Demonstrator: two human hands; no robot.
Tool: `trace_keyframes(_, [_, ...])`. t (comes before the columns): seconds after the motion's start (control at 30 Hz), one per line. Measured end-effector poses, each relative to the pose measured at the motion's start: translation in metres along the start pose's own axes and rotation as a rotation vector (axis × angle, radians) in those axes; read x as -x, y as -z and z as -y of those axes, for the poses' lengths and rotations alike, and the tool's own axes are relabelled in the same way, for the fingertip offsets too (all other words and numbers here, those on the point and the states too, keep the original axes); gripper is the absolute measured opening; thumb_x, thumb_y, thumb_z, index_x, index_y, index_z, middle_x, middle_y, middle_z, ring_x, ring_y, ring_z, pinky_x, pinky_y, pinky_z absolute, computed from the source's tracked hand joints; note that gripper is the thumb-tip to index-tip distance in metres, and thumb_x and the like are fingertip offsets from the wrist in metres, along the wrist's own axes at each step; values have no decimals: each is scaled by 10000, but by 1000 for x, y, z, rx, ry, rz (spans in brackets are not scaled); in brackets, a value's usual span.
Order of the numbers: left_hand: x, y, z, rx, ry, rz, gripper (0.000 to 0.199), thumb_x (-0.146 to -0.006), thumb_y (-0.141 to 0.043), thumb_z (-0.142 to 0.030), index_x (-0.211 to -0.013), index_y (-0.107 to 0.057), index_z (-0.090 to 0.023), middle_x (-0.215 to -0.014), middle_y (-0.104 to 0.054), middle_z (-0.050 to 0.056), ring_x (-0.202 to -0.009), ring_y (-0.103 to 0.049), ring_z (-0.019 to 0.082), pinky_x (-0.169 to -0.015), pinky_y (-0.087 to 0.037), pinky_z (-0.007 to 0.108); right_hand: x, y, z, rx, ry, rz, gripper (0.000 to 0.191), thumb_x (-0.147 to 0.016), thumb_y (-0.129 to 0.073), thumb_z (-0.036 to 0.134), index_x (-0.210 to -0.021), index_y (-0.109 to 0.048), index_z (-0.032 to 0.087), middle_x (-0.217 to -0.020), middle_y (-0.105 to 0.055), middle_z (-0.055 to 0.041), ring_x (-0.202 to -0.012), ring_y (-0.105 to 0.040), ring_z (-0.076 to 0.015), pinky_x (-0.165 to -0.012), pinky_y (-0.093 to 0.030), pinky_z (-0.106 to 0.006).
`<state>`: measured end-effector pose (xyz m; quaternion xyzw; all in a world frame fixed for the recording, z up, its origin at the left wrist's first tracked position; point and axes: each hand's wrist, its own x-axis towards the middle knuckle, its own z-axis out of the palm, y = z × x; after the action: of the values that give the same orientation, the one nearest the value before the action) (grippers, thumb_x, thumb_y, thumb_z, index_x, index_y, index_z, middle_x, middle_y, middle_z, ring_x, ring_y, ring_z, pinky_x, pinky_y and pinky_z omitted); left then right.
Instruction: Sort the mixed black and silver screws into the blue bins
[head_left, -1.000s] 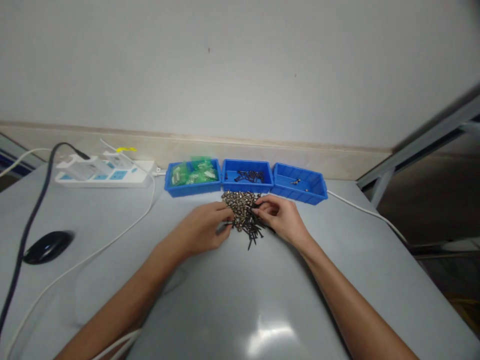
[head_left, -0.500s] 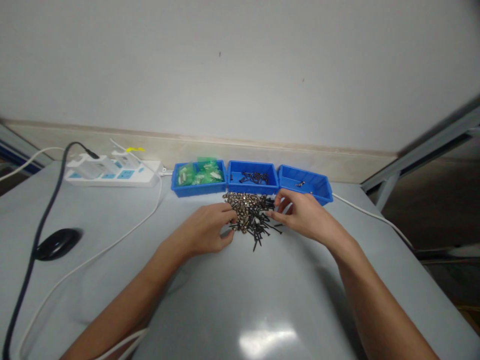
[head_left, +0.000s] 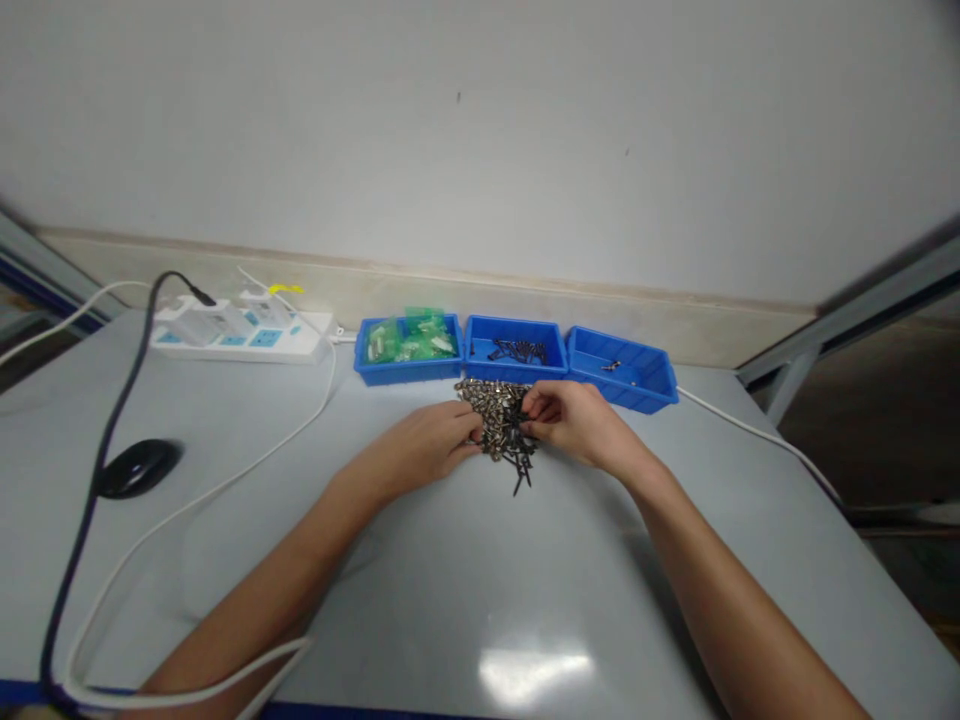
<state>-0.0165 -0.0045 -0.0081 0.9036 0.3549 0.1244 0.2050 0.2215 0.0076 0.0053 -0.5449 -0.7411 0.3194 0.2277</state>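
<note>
A heap of small screws lies on the grey table between my hands, brassy screws (head_left: pixel 487 405) on its left and long black screws (head_left: pixel 519 465) on its right. At the heap's left edge my left hand (head_left: pixel 439 440) has its fingers curled and thumb drawn in; whatever is between the fingertips is hidden. My right hand (head_left: pixel 574 420) reaches in from the right, with thumb and fingers closed on some black screws. Just behind the heap, the middle blue bin (head_left: pixel 517 372) contains dark screws, and the right blue bin (head_left: pixel 637 393) a few small pieces.
Green bags of small parts fill the left blue bin (head_left: pixel 409 373). A white power strip (head_left: pixel 292 343) with plugs stands at the back left. A black computer mouse (head_left: pixel 140 468) and a white cable (head_left: pixel 225 490) lie at left. The wall (head_left: pixel 525 170) rises behind the bins.
My right hand has moved left, farther into the black screws, and its fingers have closed in. My left hand's fingers and thumb have come closer together. The view has shifted slightly.
</note>
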Motion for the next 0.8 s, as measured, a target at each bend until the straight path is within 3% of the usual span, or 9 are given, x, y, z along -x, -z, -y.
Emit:
trace_keyframes(0.27, [-2,1,1,88,4,-10,71,-926,-597,-133,-869,-581,-172,-865,-611,26,-797,-570,177,-724,-445,289,14,-3,-2,-154,101,-243,72,-825,-638,204,-849,-702,178,-729,-679,-17,-639,-615,-144,-595,-472,-268])
trace_keyframes(0.53, [-2,0,0,72,-27,-47,81,-912,-565,-110,-872,-579,-179,-880,-612,27,-808,-570,176,-720,-443,284,21,-10,-6,-280,86,-322,140,-862,-668,295,-901,-708,167,-769,-693,-40,-673,-622,-153,-635,-489,-293])
trace_keyframes(0.8, [-4,3,2,163,-77,-158,101,-910,-576,-100,-910,-647,-173,-819,-656,14,-744,-603,142,-690,-459,239,22,-13,-7,-336,127,-287,104,-866,-677,267,-908,-707,177,-745,-669,-16,-650,-601,-132,-612,-477,-272])
